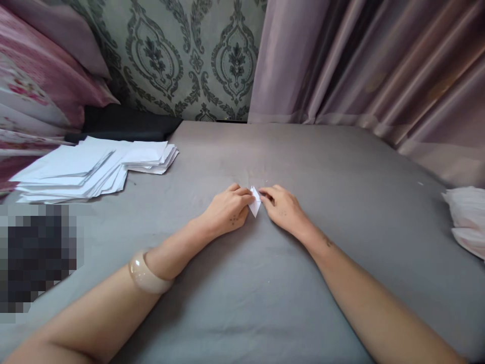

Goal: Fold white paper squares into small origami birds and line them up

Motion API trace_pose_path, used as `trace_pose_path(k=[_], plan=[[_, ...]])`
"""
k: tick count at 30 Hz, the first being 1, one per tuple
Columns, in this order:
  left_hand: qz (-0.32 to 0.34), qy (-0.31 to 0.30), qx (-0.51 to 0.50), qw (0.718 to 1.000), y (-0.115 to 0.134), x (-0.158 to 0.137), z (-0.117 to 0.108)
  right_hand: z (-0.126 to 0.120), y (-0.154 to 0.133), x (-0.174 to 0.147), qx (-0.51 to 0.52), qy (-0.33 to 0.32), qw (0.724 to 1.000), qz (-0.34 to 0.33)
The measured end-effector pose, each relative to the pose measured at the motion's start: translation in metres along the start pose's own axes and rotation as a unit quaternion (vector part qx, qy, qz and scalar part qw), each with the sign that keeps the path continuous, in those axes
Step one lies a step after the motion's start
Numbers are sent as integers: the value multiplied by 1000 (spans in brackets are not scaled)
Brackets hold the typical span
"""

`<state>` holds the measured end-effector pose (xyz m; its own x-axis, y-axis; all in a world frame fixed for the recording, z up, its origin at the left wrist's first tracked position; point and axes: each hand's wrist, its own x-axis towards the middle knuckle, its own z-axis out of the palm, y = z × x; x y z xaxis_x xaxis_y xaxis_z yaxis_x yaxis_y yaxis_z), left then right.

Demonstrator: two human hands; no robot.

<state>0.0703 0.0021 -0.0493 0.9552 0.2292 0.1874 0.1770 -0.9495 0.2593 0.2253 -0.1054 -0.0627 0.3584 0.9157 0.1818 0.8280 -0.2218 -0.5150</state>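
Note:
A small piece of folded white paper (255,206), shaped like a narrow diamond with its lower point toward me, is between my two hands over the grey cloth. My left hand (230,208) grips its left side, thumb and fingers closed on it. From the other side, my right hand (283,207) pinches at the paper's right edge with thumb and forefinger. The fingertips hide parts of the folds. A pale, glossy bangle (146,275) sits on my left forearm.
Stacks of white paper sheets (87,167) lie at the left, before a black item (129,123). A white, crumpled-looking bundle (468,217) is at the right edge. Mauve curtains (322,60) and patterned wallpaper (189,55) border the grey cloth-covered surface (242,313). A blurred patch covers the lower left.

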Motion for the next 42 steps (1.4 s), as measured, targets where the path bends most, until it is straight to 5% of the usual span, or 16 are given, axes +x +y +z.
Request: trace_pose_path(k=[4,17,23,33,42], plan=[[-19,17,-20,999,-2,-1,2,-4,5,-4,44,10,998,42],[-15,66,-14,998,5,-1,7,-3,-5,-15,92,-49,994,14],[4,59,-9,998,0,-1,7,0,-5,-15,89,18,995,41],[19,33,73,997,2,1,7,4,-8,-18,42,11,999,31],[38,64,85,994,-2,0,11,-1,-12,-14,-64,-6,996,-66]])
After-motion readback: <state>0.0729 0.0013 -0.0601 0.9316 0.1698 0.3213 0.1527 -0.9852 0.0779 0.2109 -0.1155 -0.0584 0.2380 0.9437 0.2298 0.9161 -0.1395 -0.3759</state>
